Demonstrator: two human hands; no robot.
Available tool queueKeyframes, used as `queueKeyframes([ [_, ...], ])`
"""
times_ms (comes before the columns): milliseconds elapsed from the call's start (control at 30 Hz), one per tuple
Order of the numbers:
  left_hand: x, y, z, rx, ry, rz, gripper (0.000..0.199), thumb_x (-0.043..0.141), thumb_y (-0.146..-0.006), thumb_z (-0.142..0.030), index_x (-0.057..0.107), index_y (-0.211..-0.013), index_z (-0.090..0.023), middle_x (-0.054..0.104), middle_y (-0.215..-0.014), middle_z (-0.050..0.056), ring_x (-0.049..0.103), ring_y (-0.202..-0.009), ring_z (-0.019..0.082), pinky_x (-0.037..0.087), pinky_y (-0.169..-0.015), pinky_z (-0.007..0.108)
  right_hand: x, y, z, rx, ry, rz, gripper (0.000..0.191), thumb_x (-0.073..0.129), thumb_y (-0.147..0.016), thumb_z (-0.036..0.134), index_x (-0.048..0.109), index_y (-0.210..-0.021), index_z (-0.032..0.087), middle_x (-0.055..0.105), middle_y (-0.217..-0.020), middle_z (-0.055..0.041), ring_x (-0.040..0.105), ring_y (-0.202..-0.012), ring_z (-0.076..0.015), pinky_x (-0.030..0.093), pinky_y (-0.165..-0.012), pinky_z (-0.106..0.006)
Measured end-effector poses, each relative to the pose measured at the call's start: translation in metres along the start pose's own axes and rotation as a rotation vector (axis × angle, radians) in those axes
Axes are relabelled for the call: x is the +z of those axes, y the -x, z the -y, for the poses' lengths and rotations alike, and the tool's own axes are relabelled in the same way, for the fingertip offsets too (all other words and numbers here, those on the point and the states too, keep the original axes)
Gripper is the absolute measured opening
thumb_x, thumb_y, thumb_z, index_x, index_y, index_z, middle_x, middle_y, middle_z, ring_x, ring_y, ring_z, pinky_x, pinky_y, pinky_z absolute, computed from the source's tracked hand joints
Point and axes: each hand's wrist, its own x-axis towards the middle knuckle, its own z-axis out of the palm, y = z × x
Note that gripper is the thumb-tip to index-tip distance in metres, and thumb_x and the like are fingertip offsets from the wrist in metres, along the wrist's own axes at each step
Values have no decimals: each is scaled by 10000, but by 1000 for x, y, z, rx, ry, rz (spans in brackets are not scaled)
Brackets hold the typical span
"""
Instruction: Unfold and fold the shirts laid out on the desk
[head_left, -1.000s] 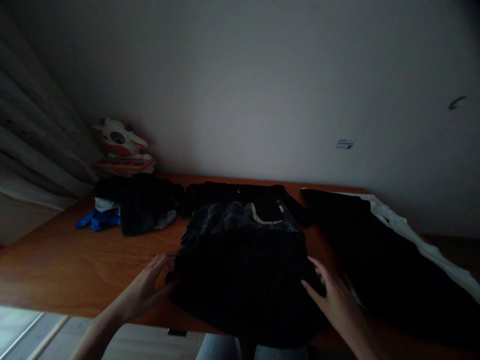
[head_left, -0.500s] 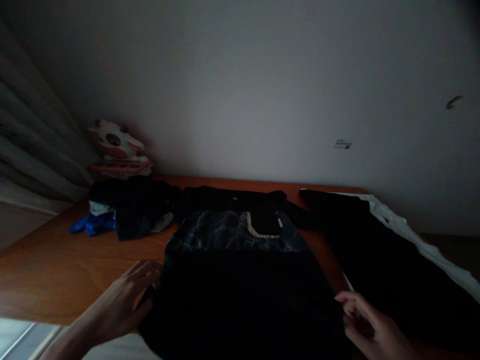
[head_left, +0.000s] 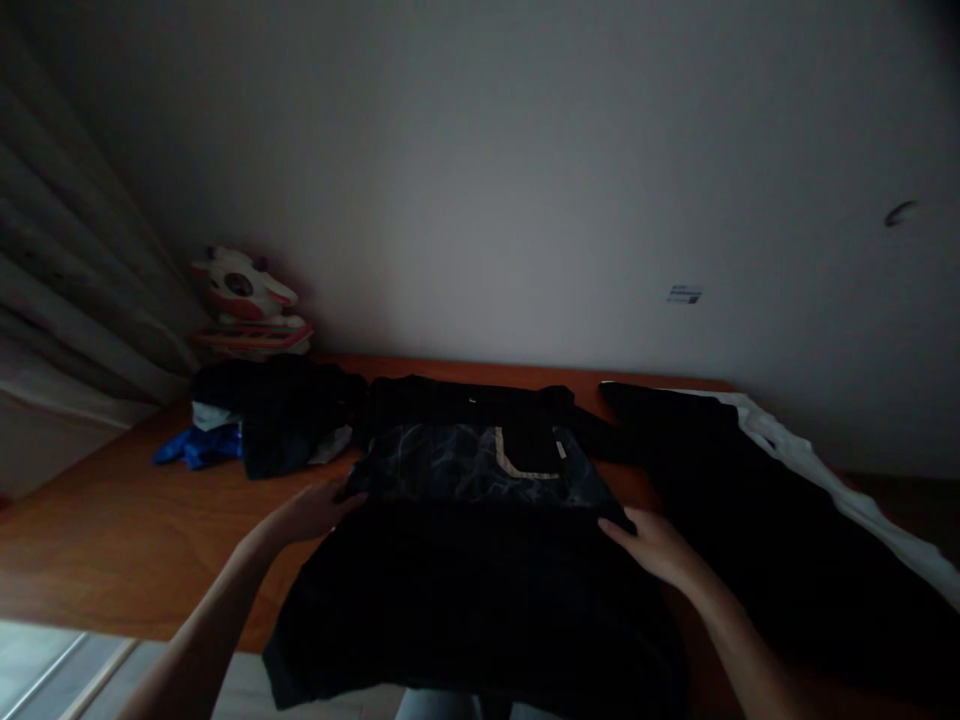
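A black T-shirt [head_left: 472, 590] lies spread in front of me, its collar toward the wall. Across its chest runs a dark marbled band with a black pocket edged in a pale strip. My left hand [head_left: 319, 508] is closed on the shirt's left side, just below the band. On the opposite side my right hand [head_left: 651, 540] grips the edge at about the same height, thumb on top of the cloth. The lower hem reaches past the table's front edge. Fingers under the fabric are partly hidden.
The wooden table [head_left: 150, 540] stands against a wall. A pile of dark clothes [head_left: 277, 410] with a blue piece [head_left: 201, 445] lies at left, below a cow-shaped toy [head_left: 247, 295]. At right are black garments [head_left: 757, 520] over a white one [head_left: 847, 485]. A curtain [head_left: 67, 280] hangs far left.
Both my hands have moved up the shirt's sides, from near the lower part to just under the marbled band, and inward. The hem now shows at the front.
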Motion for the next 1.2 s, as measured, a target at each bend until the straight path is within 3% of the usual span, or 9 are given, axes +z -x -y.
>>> queueKeyframes([
  [100, -12, -20, -9, 62, 304, -270, 563, 572, -698, -784, 557, -727, -222, 572, -627, -24, 587, -651, 184, 459, -601, 277, -16, -16, 13, -25, -329, -34, 460, 555, -830, 656, 720, -947, 243, 796, -1028, -105, 730, -1035, -323, 571, -890, -398],
  [200, -18, -36, -19, 36, 475, -430, 610, 542, -757, -786, 590, -890, -193, 581, -687, -30, 581, -636, 156, 460, -574, 254, -27, -26, 22, 40, -403, -151, 488, 560, -822, 692, 705, -971, 250, 784, -1082, -117, 696, -1129, -337, 552, -959, -423],
  [333, -4, -25, -13, 17, 350, -506, 733, 610, -737, -757, 581, -1144, -148, 688, -882, 71, 692, -791, 235, 556, -694, 347, -24, -10, 5, 55, -290, -35, 541, 582, -807, 733, 679, -1016, 244, 773, -1041, -117, 721, -1049, -315, 570, -926, -425],
  [400, 7, 0, -3, 109, 187, -551, 750, 674, -722, -718, 573, -1202, -150, 697, -1019, 126, 704, -935, 284, 573, -814, 415, -18, 10, -11, 4, -202, -134, 603, 624, -775, 743, 651, -1083, 225, 754, -1002, -113, 730, -960, -301, 590, -874, -431],
  [500, 23, 49, 5, 375, -130, -374, 510, 713, -797, -599, 656, -1139, -226, 687, -1147, 104, 670, -1090, 282, 550, -964, 420, -7, 42, -27, -232, -60, -290, 607, 709, -758, 679, 635, -1162, 232, 704, -1093, -108, 698, -1005, -280, 581, -914, -422],
  [600, 33, 83, 1, 532, -269, -123, 403, 760, -812, -475, 696, -1173, -306, 684, -1202, 54, 677, -1083, 238, 573, -931, 331, 1, 59, -31, -437, 90, -259, 417, 724, -806, 584, 688, -1112, 304, 680, -1129, -71, 683, -1051, -265, 570, -940, -409],
  [733, 37, 89, -7, 595, -253, -77, 197, 559, -977, -304, 747, -1037, -297, 722, -1038, 38, 703, -962, 177, 570, -854, 259, 5, 57, -34, -448, 139, -271, 250, 553, -945, 505, 698, -895, 308, 714, -1005, -51, 715, -960, -244, 575, -894, -396],
  [967, 28, 82, 6, 350, -68, -311, 258, 503, -936, -299, 668, -1128, -251, 780, -1001, 21, 753, -882, 183, 581, -800, 243, 7, 58, -47, -302, 86, -275, 440, 690, -797, 548, 643, -1131, 265, 732, -1011, -67, 724, -894, -244, 590, -784, -347],
  [1200, 27, 66, 0, 160, -451, -84, 258, 418, -798, -133, 646, -903, -191, 739, -920, 134, 738, -837, 266, 560, -769, 387, -6, 48, -30, -140, 211, -128, 86, 584, -753, 304, 514, -728, 263, 639, -676, 7, 641, -621, -189, 471, -626, -308],
])
